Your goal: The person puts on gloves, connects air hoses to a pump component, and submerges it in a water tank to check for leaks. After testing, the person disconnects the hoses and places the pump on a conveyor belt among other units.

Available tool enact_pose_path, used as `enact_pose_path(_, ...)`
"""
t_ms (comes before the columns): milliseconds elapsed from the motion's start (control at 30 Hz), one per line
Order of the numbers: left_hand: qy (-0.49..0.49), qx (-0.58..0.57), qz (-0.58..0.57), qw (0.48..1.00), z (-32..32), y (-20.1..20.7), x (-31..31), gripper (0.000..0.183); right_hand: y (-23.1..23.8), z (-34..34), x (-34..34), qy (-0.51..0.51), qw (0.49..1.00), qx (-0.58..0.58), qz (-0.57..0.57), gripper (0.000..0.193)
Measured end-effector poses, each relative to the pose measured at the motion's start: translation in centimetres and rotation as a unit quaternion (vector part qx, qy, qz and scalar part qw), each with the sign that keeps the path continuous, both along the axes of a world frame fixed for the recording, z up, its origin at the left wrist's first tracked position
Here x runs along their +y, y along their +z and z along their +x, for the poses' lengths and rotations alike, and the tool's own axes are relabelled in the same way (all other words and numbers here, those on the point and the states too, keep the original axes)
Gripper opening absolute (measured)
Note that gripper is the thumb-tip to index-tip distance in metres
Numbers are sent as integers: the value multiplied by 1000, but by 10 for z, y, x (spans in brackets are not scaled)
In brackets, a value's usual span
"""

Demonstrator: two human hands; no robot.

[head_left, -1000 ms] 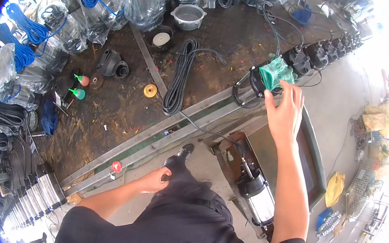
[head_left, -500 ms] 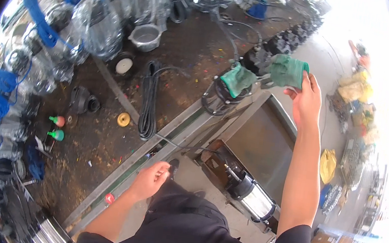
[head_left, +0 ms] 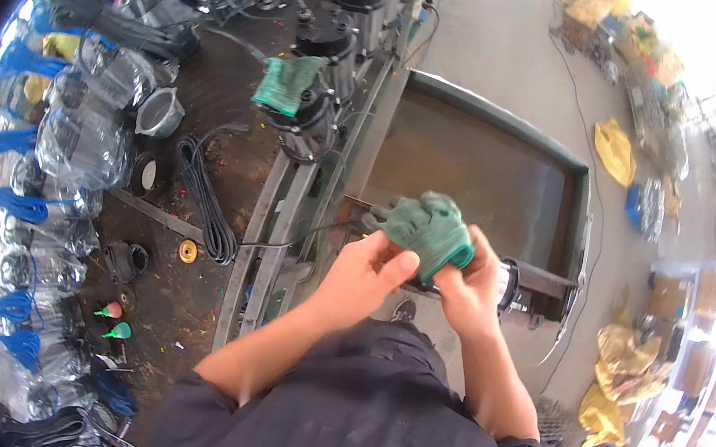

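A green work glove (head_left: 426,230) is held up in front of my body, its cuff toward me and its fingers pointing away. My left hand (head_left: 372,271) pinches the glove's near left side between thumb and fingers. On the right, my right hand (head_left: 470,285) grips the cuff, its fingertips partly hidden at the opening. A second green glove (head_left: 286,85) lies draped over a dark cylindrical pump (head_left: 312,130) at the bench edge. Behind my right hand, a metal-bodied pump (head_left: 507,286) is mostly hidden.
A shallow metal tank (head_left: 586,196) stands ahead of me. On the workbench (head_left: 193,292) lie a coiled black cable (head_left: 205,202), a grey metal cup (head_left: 160,113), a brass ring (head_left: 188,252) and small red and green bottles (head_left: 118,331). Plastic-wrapped pumps (head_left: 86,140) line the left.
The glove has come from the far right, near the pumps, to in front of my body. My left hand has risen to take hold of it too. The view has turned right.
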State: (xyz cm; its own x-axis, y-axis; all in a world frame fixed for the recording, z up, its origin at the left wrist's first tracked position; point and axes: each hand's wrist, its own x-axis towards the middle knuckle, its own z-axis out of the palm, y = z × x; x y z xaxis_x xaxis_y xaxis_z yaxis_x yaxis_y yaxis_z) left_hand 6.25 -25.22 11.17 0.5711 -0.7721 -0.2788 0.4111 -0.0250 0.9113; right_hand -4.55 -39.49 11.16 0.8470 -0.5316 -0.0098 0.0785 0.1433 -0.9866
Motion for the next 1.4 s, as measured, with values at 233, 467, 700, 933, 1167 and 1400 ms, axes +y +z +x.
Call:
enact_pose_path(233,-100,-387,-7,916,-50,-20,-26,25,-32,-71,-5,-4,952,54,-302,15)
enact_pose_path(467,-30,33,-79,996,-93,-37,-30,10,-59,-115,-21,-57,979,146,-132,24)
enact_pose_path(700,-165,-568,16,806,-113,-50,-41,18,-75,-142,-41,61,806,-24,589,43)
enact_pose_path(933,-159,-675,-109,712,-128,-30,-72,30,-79,-110,-46,30,974,-100,201,31)
enact_pose_path(1167,-132,-705,-120,686,-136,-35,-90,35,-51,-89,-68,127,922,-196,308,45)
enact_pose_path(1400,-133,-732,-86,663,-123,-28,-111,29,-114,-45,-87,-39,998,-47,13,36)
